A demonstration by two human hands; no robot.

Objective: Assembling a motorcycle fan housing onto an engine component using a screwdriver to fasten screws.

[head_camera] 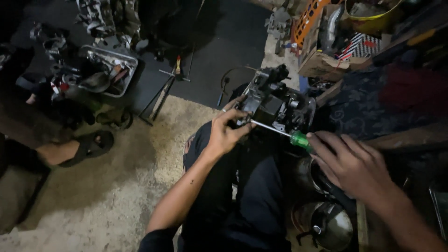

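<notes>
Screwdriver (291, 136), green-handled, was pinched in right hand (350, 163) with tip at black engine part (273, 102) resting on knee, left hand (224, 133) clamped on part's near edge; judged best kept square, pressed firmly.

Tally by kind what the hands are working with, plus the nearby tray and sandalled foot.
Hands: 2 (left hand, right hand)
Green-handled screwdriver: 1
Dark machine part: 1
Metal tray: 1
Sandalled foot: 1
Total: 6
</notes>
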